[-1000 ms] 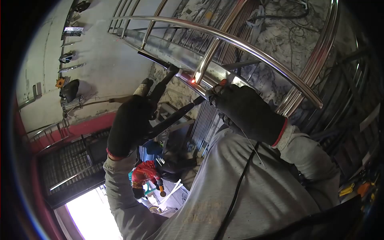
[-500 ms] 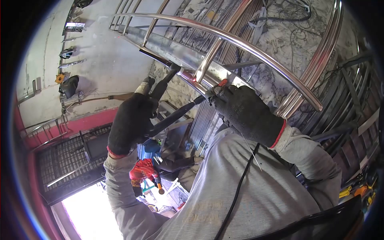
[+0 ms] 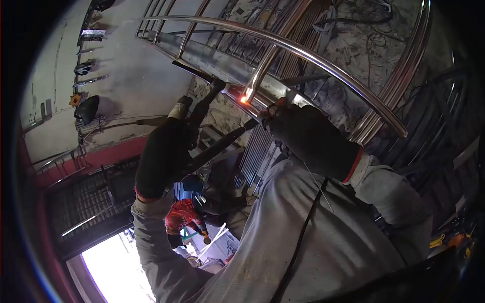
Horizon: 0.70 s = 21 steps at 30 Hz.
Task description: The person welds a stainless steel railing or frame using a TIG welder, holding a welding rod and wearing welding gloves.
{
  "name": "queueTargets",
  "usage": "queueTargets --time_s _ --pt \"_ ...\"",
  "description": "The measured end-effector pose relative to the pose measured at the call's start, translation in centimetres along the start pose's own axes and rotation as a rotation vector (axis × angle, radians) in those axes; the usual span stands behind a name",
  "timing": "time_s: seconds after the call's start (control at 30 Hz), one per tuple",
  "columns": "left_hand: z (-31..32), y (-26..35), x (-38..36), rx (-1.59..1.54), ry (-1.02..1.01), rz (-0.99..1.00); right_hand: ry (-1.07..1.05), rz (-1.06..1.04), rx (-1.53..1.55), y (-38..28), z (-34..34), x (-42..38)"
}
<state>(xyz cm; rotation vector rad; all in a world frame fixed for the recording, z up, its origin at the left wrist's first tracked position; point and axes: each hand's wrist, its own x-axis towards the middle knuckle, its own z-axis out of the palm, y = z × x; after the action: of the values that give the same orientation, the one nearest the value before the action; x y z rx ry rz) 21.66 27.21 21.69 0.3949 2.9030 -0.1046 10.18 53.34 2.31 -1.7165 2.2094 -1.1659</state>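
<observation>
My left hand (image 3: pixel 164 151), in a black glove, is closed around a TIG welding torch (image 3: pixel 203 108). The torch's nozzle points at the foot of a post on a shiny metal railing (image 3: pixel 303 55). A small orange glow (image 3: pixel 244 99) shows at that joint, close to the nozzle. To the right of the glow, my gloved right hand (image 3: pixel 313 134) is closed beside the railing's lower tube. A thin welding rod (image 3: pixel 318 187) trails from below this hand over the grey shirt. The fingertips of the right hand are partly hidden by shadow.
Long metal tubes (image 3: pixel 394 86) lie on the right. A dark bar (image 3: pixel 222 146) runs below the railing. Further back, a person in red clothing (image 3: pixel 182 217) is near a bright doorway (image 3: pixel 116 267). Tools hang on the pale wall (image 3: pixel 129 65).
The view has darkened, and an orange glow now stands out at the post's foot. Both hands have stayed almost in place. The person in the background has shifted slightly.
</observation>
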Motion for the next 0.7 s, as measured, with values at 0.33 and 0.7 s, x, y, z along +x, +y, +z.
queueTargets --time_s 0.33,0.7 --pt "-0.42 0.31 -0.29 -0.247 -0.145 -0.306 -0.005 -0.063 -0.161 0.63 1.06 -0.19" --pt "-0.48 0.35 -0.35 -0.105 -0.212 -0.272 -0.008 -0.102 -0.265 0.59 0.7 -0.31"
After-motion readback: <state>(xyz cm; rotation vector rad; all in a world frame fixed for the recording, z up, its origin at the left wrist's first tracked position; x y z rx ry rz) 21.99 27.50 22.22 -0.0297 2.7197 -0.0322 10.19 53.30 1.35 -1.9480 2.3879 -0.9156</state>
